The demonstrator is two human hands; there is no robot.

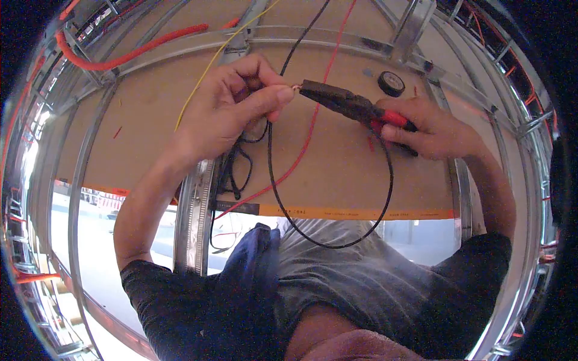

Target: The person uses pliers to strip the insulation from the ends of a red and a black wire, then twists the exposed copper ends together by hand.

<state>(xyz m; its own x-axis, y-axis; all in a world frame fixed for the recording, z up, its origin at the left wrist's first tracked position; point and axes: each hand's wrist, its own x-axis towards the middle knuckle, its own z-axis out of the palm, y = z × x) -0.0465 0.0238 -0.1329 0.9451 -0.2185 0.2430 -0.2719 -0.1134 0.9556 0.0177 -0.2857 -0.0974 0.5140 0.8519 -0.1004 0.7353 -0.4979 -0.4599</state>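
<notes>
**Pliers** (349,105): dark nose, red grips. Your right hand (430,129) is closed around the grips with the fingers wrapped tight. The nose points away from that hand, toward your other one.

**Black wire** (269,162): its stripped, copper-coloured end sits right at the pliers' tip. Whether the nose actually bites it cannot be told. Your left hand (232,105) pinches the wire between thumb and forefinger just beyond the pliers' tip, with the other fingers curled in. From there the wire drops below the pliers in one wide loop, then climbs back toward the grips under your right hand.

**Red wire** (308,135): crosses behind the pliers' nose on a slant and carries on downward.

**Yellow wire** (201,75): on the far side of your left hand from the pliers.

**Roll of black tape** (391,83): just above the pliers' grips.

**Brown board** (150,120): the surface behind the pliers.

**Metal stud** (195,210): below and to the nose side of the pliers, under your left wrist.

**Orange conduit** (120,58): well apart from the pliers, past your left hand, along the upper framing.
</notes>
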